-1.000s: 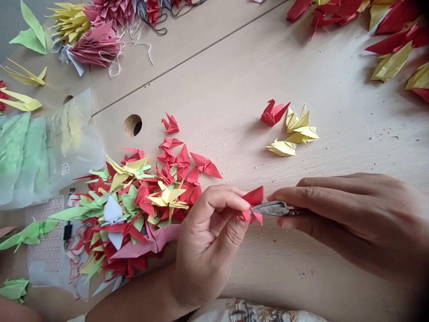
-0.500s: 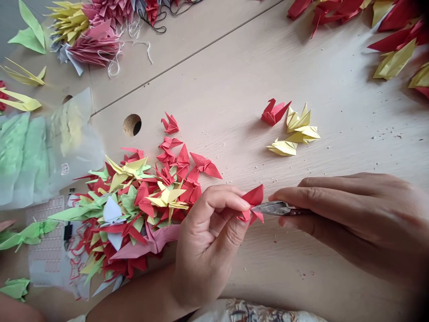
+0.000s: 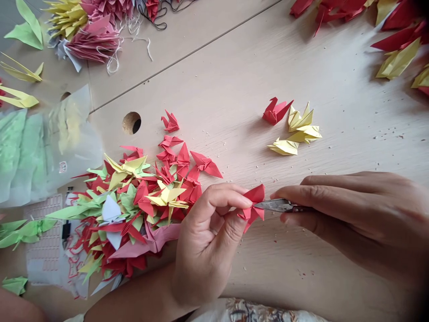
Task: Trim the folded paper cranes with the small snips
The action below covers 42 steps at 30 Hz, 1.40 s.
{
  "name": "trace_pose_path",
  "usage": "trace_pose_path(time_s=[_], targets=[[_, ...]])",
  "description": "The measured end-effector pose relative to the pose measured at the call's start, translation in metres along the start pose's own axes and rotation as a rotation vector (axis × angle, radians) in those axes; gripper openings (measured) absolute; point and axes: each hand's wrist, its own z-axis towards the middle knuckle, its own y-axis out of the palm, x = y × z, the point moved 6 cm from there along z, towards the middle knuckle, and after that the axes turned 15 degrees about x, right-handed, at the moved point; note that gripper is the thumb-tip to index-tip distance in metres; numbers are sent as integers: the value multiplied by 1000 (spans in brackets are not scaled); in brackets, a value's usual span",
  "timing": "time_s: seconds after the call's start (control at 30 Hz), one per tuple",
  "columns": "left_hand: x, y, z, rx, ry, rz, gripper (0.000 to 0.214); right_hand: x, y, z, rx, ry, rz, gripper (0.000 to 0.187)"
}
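Observation:
My left hand (image 3: 206, 241) pinches a small red folded paper crane (image 3: 254, 203) between thumb and fingers, just above the wooden table (image 3: 234, 80). My right hand (image 3: 358, 219) grips small metal scissors (image 3: 278, 205), whose tip touches the crane's underside. Left of my left hand lies a heap of folded cranes (image 3: 140, 205) in red, yellow, green and pink. A little group of one red and several yellow cranes (image 3: 295, 129) rests beyond my hands.
A round cable hole (image 3: 132, 123) opens in the table left of centre. Clear plastic bags of green and yellow paper (image 3: 36, 147) lie at the left. Strung crane bundles (image 3: 90, 31) sit top left; more red and yellow cranes (image 3: 392, 40) top right. Tiny paper specks dot the table.
Almost nothing: the view has shifted slightly, and the red crane has turned a little in my left fingers against the scissor tip.

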Motion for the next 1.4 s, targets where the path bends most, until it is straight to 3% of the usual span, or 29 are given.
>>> trace_pose_path(time_s=[0.37, 0.67, 0.8, 1.2, 1.4], targets=[[0, 1, 1, 4, 1, -4, 24, 0, -2, -4, -4, -62, -34, 17], [-9, 1, 3, 47, -181, -114, 11, -1, -3, -1, -2, -62, -27, 11], [-11, 4, 5, 6, -252, -211, 8, 0, -4, -2, 9, -64, -43, 10], [-8, 8, 3, -60, -178, -181, 28, 1, -2, -3, -19, -46, -59, 12], [-8, 7, 2, -43, -150, -149, 26, 0, -1, -4, -26, -34, -62, 14]])
